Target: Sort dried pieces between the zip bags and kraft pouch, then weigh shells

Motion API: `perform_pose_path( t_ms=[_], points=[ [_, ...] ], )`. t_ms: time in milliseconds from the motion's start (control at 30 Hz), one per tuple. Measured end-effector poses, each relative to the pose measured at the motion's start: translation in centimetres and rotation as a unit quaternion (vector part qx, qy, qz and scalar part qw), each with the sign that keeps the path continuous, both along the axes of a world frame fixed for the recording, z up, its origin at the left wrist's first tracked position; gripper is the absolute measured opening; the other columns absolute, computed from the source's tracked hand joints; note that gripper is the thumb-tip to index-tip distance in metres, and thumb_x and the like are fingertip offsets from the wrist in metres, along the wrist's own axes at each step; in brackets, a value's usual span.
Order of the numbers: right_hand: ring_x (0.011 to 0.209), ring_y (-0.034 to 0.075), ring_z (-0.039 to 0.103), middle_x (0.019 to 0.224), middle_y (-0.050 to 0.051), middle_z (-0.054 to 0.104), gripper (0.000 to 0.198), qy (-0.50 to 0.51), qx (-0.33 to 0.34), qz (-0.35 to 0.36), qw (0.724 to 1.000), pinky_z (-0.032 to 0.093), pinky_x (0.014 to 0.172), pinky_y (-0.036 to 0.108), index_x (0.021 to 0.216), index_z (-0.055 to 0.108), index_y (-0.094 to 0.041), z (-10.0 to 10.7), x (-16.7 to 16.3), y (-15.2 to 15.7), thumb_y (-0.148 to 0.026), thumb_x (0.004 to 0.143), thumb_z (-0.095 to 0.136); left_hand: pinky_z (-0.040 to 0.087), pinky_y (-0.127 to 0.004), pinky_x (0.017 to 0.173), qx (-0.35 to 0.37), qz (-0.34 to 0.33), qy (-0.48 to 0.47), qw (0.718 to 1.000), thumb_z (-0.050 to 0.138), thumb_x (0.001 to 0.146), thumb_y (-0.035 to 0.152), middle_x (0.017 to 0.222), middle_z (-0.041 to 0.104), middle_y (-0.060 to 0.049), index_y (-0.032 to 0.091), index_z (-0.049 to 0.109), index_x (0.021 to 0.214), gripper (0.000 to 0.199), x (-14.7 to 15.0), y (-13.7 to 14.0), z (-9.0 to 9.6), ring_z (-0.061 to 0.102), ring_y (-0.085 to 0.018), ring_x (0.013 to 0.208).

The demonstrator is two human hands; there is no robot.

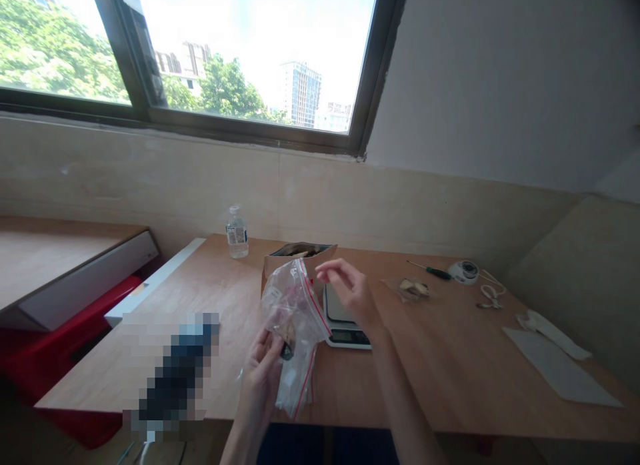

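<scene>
My left hand [264, 353] is closed on a clear zip-lock bag [285, 293] with a red seal line, holding it above the table's front part. Inside, a light brown piece and a dark bit show low down near my thumb. Below it hangs more clear zip-lock plastic [296, 381], also red-edged. Just right of the bag's mouth is my right hand [350, 293], fingers loosely bent, with nothing visible in them. Under that hand sits a white kitchen scale [347, 338], partly covered. A brown paper bag [320, 251] stands open behind, with pale pieces inside.
On the table [220, 288] stand a water bottle [237, 233] and, to the right, a filled clear bag [413, 289]. Farther right lie a screwdriver [437, 273], a white dome camera [465, 271], a cable [491, 295] and white sheets [560, 365]. A blurred-out dark object [175, 371] is at left.
</scene>
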State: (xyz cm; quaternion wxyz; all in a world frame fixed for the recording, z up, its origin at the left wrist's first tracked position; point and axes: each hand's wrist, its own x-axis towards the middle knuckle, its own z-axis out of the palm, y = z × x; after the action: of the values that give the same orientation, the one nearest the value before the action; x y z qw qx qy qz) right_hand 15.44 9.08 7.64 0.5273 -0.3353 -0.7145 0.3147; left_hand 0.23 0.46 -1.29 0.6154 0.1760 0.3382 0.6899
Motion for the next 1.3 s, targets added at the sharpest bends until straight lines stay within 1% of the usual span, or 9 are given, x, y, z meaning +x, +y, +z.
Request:
perform_pose_path(
  t_ms=[200, 367, 533, 633, 733, 833, 1000, 1133, 1300],
  points=[
    [0.077, 0.016, 0.064, 0.086, 0.002, 0.068, 0.022, -0.106, -0.195, 0.186, 0.957, 0.05, 0.068, 0.027, 0.096, 0.068, -0.02, -1.6, -0.3, -2.0, -0.035, 0.083, 0.061, 0.051, -0.032, 0.086, 0.0, 0.067, 0.123, 0.99, 0.079, 0.06, 0.032, 0.1, 0.072, -0.01, 0.016, 0.066, 0.103, 0.048, 0.3, 0.4, -0.4, 0.065, -0.026, 0.102],
    [0.093, 0.019, 0.062, 0.104, 0.002, 0.065, 0.038, -0.129, -0.183, 0.197, 0.955, 0.048, 0.084, 0.03, 0.105, 0.064, -0.022, -2.9, -1.3, -2.6, -0.034, 0.071, 0.075, 0.053, -0.029, 0.075, 0.004, 0.101, 0.191, 0.976, 0.078, 0.06, 0.032, 0.092, 0.072, -0.007, 0.016, 0.064, 0.098, 0.044, 0.0, 0.4, -1.1, 0.068, -0.023, 0.088],
    [0.087, 0.017, 0.063, 0.098, 0.0, 0.066, 0.041, -0.076, -0.237, 0.233, 0.94, 0.049, 0.079, 0.029, 0.106, 0.06, -0.022, -4.6, -1.4, -2.6, -0.032, 0.069, 0.076, 0.052, -0.027, 0.072, 0.009, 0.104, 0.132, 0.986, 0.079, 0.06, 0.035, 0.092, 0.07, -0.006, 0.015, 0.062, 0.095, 0.043, 0.3, 0.5, -1.2, 0.067, -0.02, 0.084],
    [0.082, 0.015, 0.063, 0.092, 0.0, 0.066, 0.034, -0.046, -0.247, 0.23, 0.94, 0.05, 0.076, 0.028, 0.1, 0.062, -0.02, -4.3, -0.7, -2.3, -0.03, 0.07, 0.074, 0.051, -0.025, 0.07, -0.006, 0.119, 0.094, 0.988, 0.079, 0.059, 0.034, 0.09, 0.069, -0.005, 0.015, 0.061, 0.095, 0.044, 0.3, 0.6, -1.1, 0.066, -0.017, 0.081],
    [0.082, 0.015, 0.063, 0.092, 0.002, 0.066, 0.027, -0.022, -0.204, 0.169, 0.964, 0.05, 0.075, 0.027, 0.096, 0.063, -0.02, -2.3, 0.3, -1.4, -0.027, 0.072, 0.071, 0.05, -0.022, 0.071, -0.024, 0.152, 0.079, 0.985, 0.079, 0.06, 0.028, 0.092, 0.068, -0.003, 0.016, 0.061, 0.093, 0.04, -0.3, 0.8, -1.1, 0.065, -0.014, 0.081],
    [0.087, 0.015, 0.062, 0.097, 0.003, 0.066, 0.022, 0.031, -0.09, 0.042, 0.995, 0.049, 0.078, 0.027, 0.095, 0.064, -0.019, 0.4, 0.6, 0.6, -0.026, 0.075, 0.067, 0.049, -0.02, 0.075, -0.04, 0.175, 0.056, 0.982, 0.078, 0.06, 0.023, 0.094, 0.068, -0.003, 0.017, 0.061, 0.091, 0.035, -1.1, 1.0, -1.3, 0.065, -0.013, 0.086],
    [0.088, 0.016, 0.06, 0.096, 0.006, 0.062, 0.018, 0.096, 0.057, -0.138, 0.984, 0.049, 0.078, 0.029, 0.093, 0.063, -0.018, 3.0, -1.3, 4.7, -0.023, 0.084, 0.049, 0.049, -0.018, 0.069, -0.047, 0.158, 0.059, 0.985, 0.077, 0.061, 0.025, 0.088, 0.069, -0.002, 0.016, 0.062, 0.092, 0.035, -1.5, 1.1, -1.2, 0.065, -0.012, 0.08],
    [0.099, 0.019, 0.056, 0.1, 0.008, 0.058, 0.025, -0.013, 0.089, -0.133, 0.987, 0.047, 0.088, 0.034, 0.09, 0.066, -0.019, 1.8, -2.4, 6.4, -0.013, 0.078, 0.045, 0.048, -0.018, 0.061, -0.046, 0.145, 0.074, 0.986, 0.078, 0.06, 0.028, 0.084, 0.069, -0.001, 0.016, 0.062, 0.091, 0.037, -1.5, 0.9, -1.1, 0.065, -0.011, 0.07],
    [0.114, 0.019, 0.052, 0.116, 0.008, 0.055, 0.037, -0.029, 0.072, -0.096, 0.992, 0.045, 0.094, 0.033, 0.099, 0.067, -0.022, 0.6, -1.5, 5.8, -0.009, 0.075, 0.041, 0.05, -0.021, 0.067, -0.048, 0.164, 0.066, 0.983, 0.076, 0.058, 0.025, 0.087, 0.07, -0.003, 0.016, 0.062, 0.088, 0.035, -1.9, 0.9, -1.0, 0.066, -0.014, 0.077]
  ],
)
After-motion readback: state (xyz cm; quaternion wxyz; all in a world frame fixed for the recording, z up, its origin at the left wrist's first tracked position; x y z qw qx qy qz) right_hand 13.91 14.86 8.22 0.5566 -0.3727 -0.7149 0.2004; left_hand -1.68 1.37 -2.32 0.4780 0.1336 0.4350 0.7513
